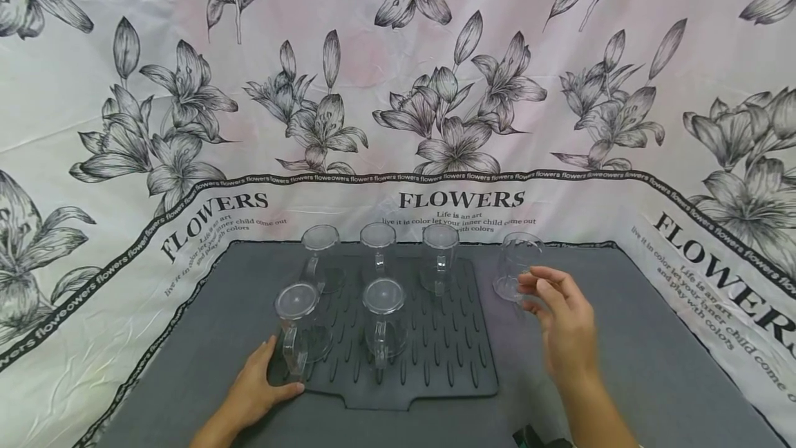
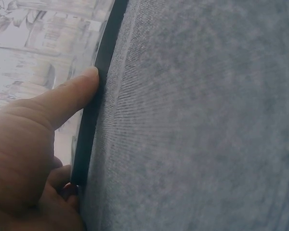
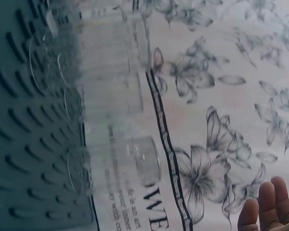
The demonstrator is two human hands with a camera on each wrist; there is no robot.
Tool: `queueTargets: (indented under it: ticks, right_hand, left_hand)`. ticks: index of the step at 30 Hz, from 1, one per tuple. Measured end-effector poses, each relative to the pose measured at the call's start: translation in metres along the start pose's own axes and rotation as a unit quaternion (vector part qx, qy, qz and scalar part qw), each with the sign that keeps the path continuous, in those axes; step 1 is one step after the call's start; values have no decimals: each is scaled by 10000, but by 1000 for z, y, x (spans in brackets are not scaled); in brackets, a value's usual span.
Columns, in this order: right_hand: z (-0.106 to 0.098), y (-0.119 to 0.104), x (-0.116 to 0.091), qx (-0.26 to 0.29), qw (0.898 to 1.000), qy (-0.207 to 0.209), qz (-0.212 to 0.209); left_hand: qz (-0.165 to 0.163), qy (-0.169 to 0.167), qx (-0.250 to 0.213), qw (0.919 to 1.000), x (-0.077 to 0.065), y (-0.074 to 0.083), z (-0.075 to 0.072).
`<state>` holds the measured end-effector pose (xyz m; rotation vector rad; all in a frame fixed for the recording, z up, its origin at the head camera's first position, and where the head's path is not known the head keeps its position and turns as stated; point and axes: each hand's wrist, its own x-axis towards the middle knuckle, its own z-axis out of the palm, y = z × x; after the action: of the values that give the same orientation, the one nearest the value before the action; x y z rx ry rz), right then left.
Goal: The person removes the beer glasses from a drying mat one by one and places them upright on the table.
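Observation:
My left hand [image 1: 251,382] holds the front left corner of a dark grey drying mat [image 1: 435,372]. In the left wrist view its thumb [image 2: 74,94] lies against the mat's edge, with the other fingers bent at the corner. At the mat's right, a clear glass mug [image 1: 513,261] stands on the grey table. My right hand [image 1: 566,323] is beside that mug, fingers loosely bent and overlapping its right side; contact with the handle is hard to tell. In the right wrist view, the fingers [image 3: 267,204] show at the lower right corner, without that mug in sight.
Several clear glass mugs stand upside down on the mat, among them a front left mug [image 1: 297,303] close to my left hand and a front middle mug [image 1: 384,296]. A flower-printed cloth [image 1: 460,157] rises behind the table. Something dark [image 1: 531,437] lies at the front edge.

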<state>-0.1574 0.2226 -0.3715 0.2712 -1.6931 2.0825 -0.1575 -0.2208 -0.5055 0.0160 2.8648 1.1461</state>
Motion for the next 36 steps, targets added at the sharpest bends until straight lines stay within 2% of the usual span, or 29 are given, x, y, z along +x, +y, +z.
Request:
queueTargets:
  ticks: [5,14,19,28,36]
  right_hand:
    - [15,3,-8,171,9981,-534,-269]
    - [39,11,-19,16,9957,-866,-329]
    - [50,17,-23,-163,9943,-1023,-231]
    - [70,33,-30,-10,9910,-1327,200]
    - [82,56,-37,-347,9859,-1586,408]
  left_hand:
    - [7,-8,9,10000,0,-1,0]
    - [112,42,45,9999,-1,-1,2]
    - [115,49,4,9999,-2,-2,3]
    - [103,93,106,9998,-3,0,1]
    - [98,62,85,9999,-2,-1,1]
